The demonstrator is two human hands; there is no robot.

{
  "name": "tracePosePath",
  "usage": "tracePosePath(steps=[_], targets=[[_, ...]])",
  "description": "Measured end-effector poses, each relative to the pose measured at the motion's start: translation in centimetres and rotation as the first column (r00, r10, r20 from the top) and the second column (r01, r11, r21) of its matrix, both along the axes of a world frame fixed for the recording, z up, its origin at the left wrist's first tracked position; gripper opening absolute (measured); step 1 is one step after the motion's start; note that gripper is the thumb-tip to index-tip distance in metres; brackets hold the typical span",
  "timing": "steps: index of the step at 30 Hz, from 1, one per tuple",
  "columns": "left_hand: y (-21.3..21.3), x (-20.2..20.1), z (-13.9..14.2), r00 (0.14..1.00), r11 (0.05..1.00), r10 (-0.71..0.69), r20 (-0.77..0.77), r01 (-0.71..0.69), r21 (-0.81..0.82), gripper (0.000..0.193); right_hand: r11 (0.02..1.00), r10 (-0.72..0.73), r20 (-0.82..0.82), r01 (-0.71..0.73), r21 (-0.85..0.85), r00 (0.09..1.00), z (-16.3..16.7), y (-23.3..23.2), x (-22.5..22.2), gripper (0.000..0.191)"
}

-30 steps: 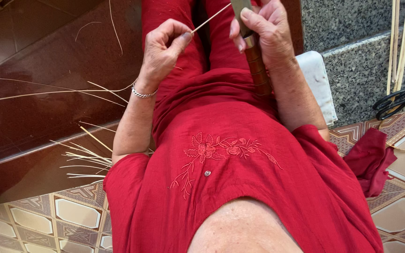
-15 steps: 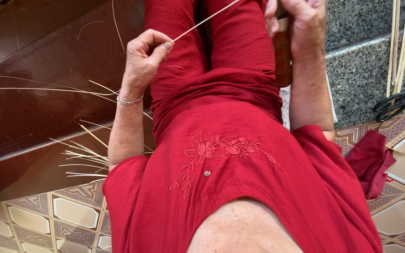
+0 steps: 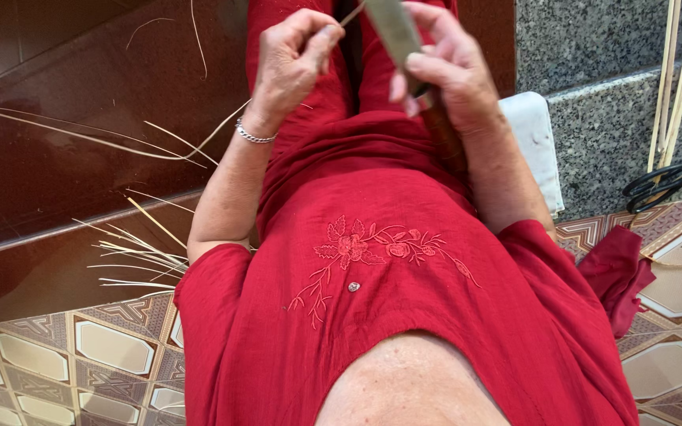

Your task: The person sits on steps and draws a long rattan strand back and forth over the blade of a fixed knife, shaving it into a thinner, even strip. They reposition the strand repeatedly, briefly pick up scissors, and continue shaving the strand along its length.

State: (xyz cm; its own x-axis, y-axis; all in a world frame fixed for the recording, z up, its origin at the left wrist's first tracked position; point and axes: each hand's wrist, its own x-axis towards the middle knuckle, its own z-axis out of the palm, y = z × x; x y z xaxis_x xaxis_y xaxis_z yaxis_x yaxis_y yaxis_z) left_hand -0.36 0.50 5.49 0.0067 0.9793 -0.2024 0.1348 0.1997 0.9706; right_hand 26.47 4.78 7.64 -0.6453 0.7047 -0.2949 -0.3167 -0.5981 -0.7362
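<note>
A thin pale strip (image 3: 350, 14) is pinched between thumb and forefinger of the left hand (image 3: 294, 59), whose fingers are curled in tight and closed on it above the lap. A silver bracelet (image 3: 255, 135) is worn at that wrist. The strip is seen running up and to the right from the pinch to the flat blade of a knife (image 3: 395, 31), which it meets near the top edge of the view; whether it lies over or under the blade cannot be told. The knife is gripped in the right hand (image 3: 444, 67): the fingers are wrapped around the upper part of its dark wooden handle (image 3: 444, 134), with the thumb laid along the near side, so that hand is clamped shut on the tool. The handle is seen extending down along the forearm. Both hands are held close together over red trousers, above a red embroidered tunic (image 3: 380, 252). Loose pale slivers (image 3: 132, 248) are scattered on the dark brown step (image 3: 65, 181) to the left, some jutting over its edge. A white folded cloth (image 3: 534, 142) is seen just beside the right forearm, against a grey granite ledge (image 3: 609, 134). Black-handled scissors (image 3: 657, 183) and long pale canes (image 3: 672, 79) are set against that ledge, well apart from the hands. A red cloth (image 3: 613, 272) lies on the patterned floor tiles (image 3: 80, 355).
</note>
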Motion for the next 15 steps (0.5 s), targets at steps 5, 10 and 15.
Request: tracePosePath(steps=[5, 10, 15], targets=[[0.0, 2.0, 0.7, 0.973, 0.990, -0.138, 0.184, 0.131, 0.047, 0.012, 0.991, 0.104, -0.075, -0.110, -0.075, 0.992, -0.6, -0.8, -2.5, 0.039], [-0.7, 2.1, 1.5, 0.952, 0.983, -0.131, 0.277, 0.162, -0.091, 0.012, 0.992, 0.106, -0.053, -0.109, -0.056, 0.993, -1.1, -1.0, -2.1, 0.030], [-1.1, 1.8, 2.3, 0.968, 0.978, -0.092, 0.233, 0.131, -0.160, 0.012, 1.000, 0.029, -0.009, -0.029, -0.011, 1.000, -1.5, -0.2, -0.7, 0.025]])
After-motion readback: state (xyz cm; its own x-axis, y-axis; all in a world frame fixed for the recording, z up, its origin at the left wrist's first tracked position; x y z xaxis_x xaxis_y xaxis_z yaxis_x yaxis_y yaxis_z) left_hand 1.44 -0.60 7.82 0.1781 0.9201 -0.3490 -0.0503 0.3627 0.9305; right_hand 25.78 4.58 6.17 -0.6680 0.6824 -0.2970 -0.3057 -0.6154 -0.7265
